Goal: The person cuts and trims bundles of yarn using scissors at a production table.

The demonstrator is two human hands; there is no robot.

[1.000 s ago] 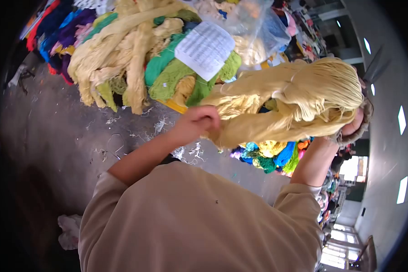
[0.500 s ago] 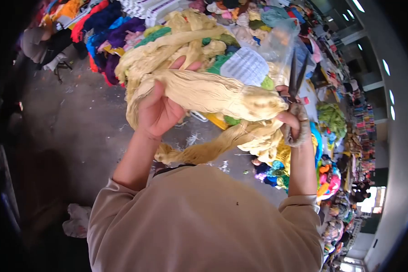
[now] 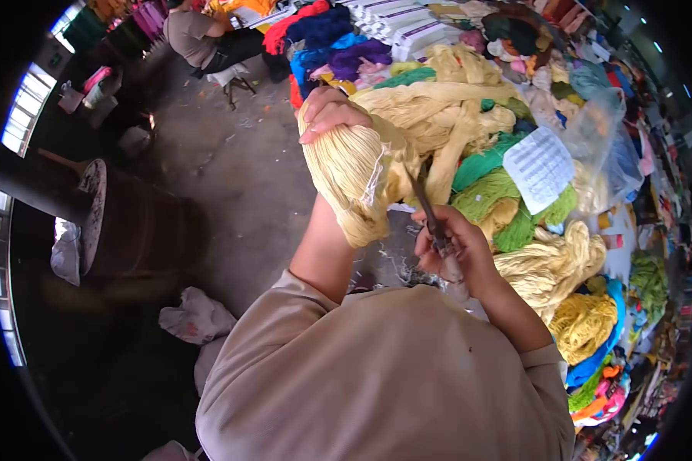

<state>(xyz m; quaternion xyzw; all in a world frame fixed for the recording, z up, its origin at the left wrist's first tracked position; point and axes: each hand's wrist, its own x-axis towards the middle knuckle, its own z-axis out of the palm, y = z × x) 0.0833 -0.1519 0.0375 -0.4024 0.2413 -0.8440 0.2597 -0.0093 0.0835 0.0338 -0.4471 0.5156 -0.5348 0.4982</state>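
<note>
A skein of cream yarn (image 3: 344, 173) hangs in a thick bundle from my left hand (image 3: 334, 114), whose fingers are wrapped over its top. White tie threads show on the skein's right side. Just to the right, my right hand (image 3: 461, 250) grips dark scissors (image 3: 432, 215) with cloth-wrapped handles. Their blades point up and left, close to the yarn. More cream yarn (image 3: 469, 104) lies heaped on the table beyond, beside green yarn (image 3: 488, 192) and a paper sheet with writing (image 3: 540, 167).
Purple yarn (image 3: 361, 60), blue yarn (image 3: 319, 29) and a clear plastic bag (image 3: 603, 146) lie on the table. Another person (image 3: 192, 37) sits at the upper left. A large drum (image 3: 131, 223) stands at left. Gold yarn (image 3: 584, 326) is at right.
The view has swung left. My left hand has turned over and now holds the skein hanging. My right hand has let go of the skein's end, and the scissors have come near the yarn.
</note>
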